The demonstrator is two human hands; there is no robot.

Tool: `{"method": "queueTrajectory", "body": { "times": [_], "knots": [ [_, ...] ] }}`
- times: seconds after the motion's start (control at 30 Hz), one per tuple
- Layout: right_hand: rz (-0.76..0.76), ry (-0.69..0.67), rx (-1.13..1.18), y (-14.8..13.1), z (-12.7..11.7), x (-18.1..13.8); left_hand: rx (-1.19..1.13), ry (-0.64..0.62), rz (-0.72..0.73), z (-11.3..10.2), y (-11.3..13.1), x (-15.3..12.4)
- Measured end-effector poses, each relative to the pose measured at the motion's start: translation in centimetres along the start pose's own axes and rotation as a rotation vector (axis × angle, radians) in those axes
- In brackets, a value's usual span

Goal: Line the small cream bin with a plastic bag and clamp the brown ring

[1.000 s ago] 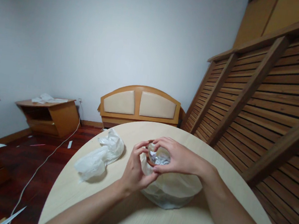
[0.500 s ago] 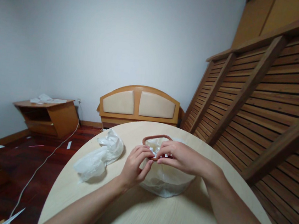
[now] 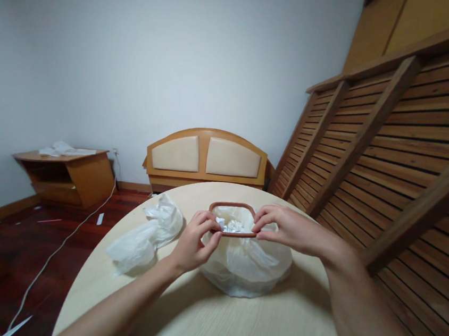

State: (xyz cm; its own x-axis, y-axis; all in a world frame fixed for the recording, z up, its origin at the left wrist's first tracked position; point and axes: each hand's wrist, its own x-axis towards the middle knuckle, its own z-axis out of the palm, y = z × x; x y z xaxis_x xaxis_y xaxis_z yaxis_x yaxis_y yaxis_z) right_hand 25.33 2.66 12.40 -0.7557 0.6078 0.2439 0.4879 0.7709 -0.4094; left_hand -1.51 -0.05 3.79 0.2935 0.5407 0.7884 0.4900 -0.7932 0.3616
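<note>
In front of me on the table stands a small bin with a brown rounded-rectangular rim (image 3: 233, 206), wrapped in a thin white plastic bag (image 3: 243, 271). Crumpled white paper (image 3: 236, 226) shows inside the opening. My left hand (image 3: 196, 240) pinches the rim's near left corner between thumb and fingers. At the near right corner, my right hand (image 3: 280, 227) has its thumb and fingertips closed on the rim. The bag hangs loosely outside, below the rim, and hides the bin's body. To the left lies a second crumpled white plastic bag (image 3: 147, 237), apart from both hands.
The round pale wooden table (image 3: 208, 326) fills the foreground. Behind it is a headboard (image 3: 208, 158) with cream panels. Slatted wooden frames (image 3: 394, 154) lean on the right. A low cabinet (image 3: 67, 175) and a white cable (image 3: 52, 259) are on the left.
My hands have moved apart along the near rim, left hand to the left and right hand to the right. More of the opening and the crumpled paper now shows between them.
</note>
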Motion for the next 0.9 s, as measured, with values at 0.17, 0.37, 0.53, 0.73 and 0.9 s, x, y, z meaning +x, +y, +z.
{"method": "queueTrajectory", "body": {
  "times": [0.17,0.37,0.53,0.73,0.9],
  "knots": [
    [0.000,-0.031,0.005,-1.0,-0.1,0.0,-0.032,-0.034,0.012,0.0,-0.2,0.2],
    [0.006,-0.058,-0.059,-1.8,-0.5,0.0,-0.056,-0.046,0.018,0.3,-0.1,0.5],
    [-0.006,-0.065,-0.070,-1.5,-0.5,0.0,-0.047,-0.034,0.013,0.5,0.0,0.5],
    [-0.005,-0.073,-0.054,-1.7,-0.7,0.1,-0.048,-0.034,0.015,0.6,0.1,0.4],
    [-0.018,-0.072,0.005,-1.6,-0.7,0.0,-0.052,-0.024,0.032,0.7,-0.1,0.3]
  ]
}}
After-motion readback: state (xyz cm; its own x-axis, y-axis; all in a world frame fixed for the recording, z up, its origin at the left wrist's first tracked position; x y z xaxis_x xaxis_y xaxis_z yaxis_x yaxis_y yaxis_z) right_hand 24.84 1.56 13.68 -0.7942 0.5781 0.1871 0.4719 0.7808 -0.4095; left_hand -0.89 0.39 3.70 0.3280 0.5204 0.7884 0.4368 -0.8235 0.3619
